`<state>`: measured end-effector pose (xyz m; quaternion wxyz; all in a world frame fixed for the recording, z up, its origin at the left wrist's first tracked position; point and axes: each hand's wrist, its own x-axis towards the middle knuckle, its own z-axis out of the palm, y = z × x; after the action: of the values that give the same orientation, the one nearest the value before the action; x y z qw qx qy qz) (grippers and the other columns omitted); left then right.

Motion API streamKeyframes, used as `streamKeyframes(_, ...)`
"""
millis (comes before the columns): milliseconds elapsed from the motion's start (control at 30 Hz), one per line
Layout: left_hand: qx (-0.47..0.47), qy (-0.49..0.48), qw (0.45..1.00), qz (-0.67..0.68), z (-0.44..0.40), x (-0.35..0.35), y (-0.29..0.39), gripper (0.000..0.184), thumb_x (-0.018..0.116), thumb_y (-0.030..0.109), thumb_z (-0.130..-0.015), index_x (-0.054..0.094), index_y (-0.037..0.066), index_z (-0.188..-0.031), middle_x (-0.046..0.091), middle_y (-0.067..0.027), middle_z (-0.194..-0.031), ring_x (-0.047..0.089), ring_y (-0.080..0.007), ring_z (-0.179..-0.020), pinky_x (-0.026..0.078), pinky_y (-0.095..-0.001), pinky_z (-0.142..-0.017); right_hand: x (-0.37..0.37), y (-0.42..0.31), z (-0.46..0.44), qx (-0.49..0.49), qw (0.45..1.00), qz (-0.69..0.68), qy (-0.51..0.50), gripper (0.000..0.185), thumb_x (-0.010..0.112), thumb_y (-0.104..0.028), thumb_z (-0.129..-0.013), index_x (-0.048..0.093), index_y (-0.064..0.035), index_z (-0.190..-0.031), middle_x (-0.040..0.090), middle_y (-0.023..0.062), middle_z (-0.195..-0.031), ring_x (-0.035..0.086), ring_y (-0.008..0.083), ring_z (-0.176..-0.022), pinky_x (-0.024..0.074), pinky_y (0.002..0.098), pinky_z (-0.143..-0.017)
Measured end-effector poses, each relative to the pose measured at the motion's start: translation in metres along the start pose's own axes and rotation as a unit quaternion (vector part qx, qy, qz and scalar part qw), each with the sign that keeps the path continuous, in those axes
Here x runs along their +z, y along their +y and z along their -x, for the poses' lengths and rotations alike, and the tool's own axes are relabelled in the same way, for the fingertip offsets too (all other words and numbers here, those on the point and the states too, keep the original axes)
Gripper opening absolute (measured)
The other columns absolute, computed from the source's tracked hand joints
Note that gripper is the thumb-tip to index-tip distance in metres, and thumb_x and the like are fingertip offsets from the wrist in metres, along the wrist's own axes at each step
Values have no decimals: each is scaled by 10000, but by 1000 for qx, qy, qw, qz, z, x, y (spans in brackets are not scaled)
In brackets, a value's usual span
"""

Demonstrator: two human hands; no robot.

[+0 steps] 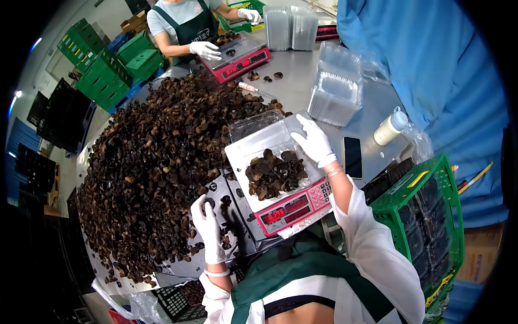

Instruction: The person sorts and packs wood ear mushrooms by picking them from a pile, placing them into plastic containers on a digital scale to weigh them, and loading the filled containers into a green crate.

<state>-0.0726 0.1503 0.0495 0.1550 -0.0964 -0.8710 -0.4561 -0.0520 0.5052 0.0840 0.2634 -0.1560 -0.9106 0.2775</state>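
Plainly | right hand (314,144) — loosely spread, scale (295,208) alongside | left hand (209,228) — half-curled, can't tell its hold, fungus (151,173) beside

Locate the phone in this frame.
In the head view, the phone lies on the table, right of the person's right hand, below and left of the bottle.

We're looking through one head cam, kinda tilting forward and down from above and behind the left hand (208,227) and right hand (314,143), sitting pretty near both.
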Motion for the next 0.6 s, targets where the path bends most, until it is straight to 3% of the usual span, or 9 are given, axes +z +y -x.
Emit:
streamKeyframes(33,13,-27,999,15,1,-1,1,229,531,77,-913,590,-15,-1113,610,-110,-1043,591,-200,-951,473,-297,-860,4,4,-5,-1,1000,-1,2,515,660,-198,-838,501,-104,-1319,591,123,-1152,601,227,-944,488,286,-807)
streamKeyframes(100,-48,-129,985,107,11,4,12,218,534,93,-926,605,3,-1112,635,-77,-971,597,-149,-858,478,-265,-790,10,7,-5,101,985,-84,-110,506,629,-200,-872,474,-93,-1341,600,113,-1140,594,193,-950,478,278,-828)
streamKeyframes(133,-104,-195,960,171,14,8,19,223,535,103,-932,604,8,-1121,642,-65,-942,596,-129,-819,475,-249,-765,9,0,-4,100,985,-83,-112,506,629,-200,-872,474,-93,-1341,600,113,-1140,594,193,-950,478,278,-828)
streamKeyframes(200,-202,-277,898,275,21,15,35,351,523,149,-951,501,31,-1280,636,-53,-897,569,-86,-750,458,-215,-669,3,-18,7,74,960,-267,-37,445,579,-193,-913,483,-89,-1335,617,73,-1080,579,146,-920,471,269,-829)
streamKeyframes(233,-214,-304,873,314,23,19,37,379,511,151,-956,466,31,-1312,634,-55,-893,576,-89,-747,461,-217,-660,-2,-26,12,88,930,-355,-16,392,538,-182,-941,500,-92,-1321,626,37,-1025,563,107,-899,464,258,-817)
streamKeyframes(267,-224,-330,846,353,24,24,38,408,499,153,-960,432,32,-1344,633,-57,-889,584,-93,-743,464,-219,-652,-9,-29,19,86,931,-354,-19,392,538,-182,-941,500,-92,-1321,626,37,-1025,563,107,-899,464,258,-817)
streamKeyframes(400,-289,-351,784,423,23,32,42,450,512,169,-955,398,2,-1357,632,-62,-889,610,-101,-728,470,-208,-627,-18,-9,26,110,953,-278,-57,391,504,-228,-967,478,-111,-1339,586,44,-1136,534,94,-965,458,248,-809)
streamKeyframes(500,-291,-337,780,440,23,37,38,510,527,157,-947,343,-7,-1393,605,-25,-877,565,-69,-679,424,-186,-588,-1,-3,11,234,890,-369,-134,466,521,-244,-960,407,-118,-1394,555,54,-1225,532,102,-1037,454,247,-842)
streamKeyframes(600,-267,-342,793,428,20,31,43,482,527,129,-943,367,7,-1381,638,-50,-878,586,-90,-688,446,-197,-611,-2,-9,8,187,831,-495,-169,473,525,-237,-957,398,-115,-1395,547,42,-1246,530,113,-1069,451,270,-862)
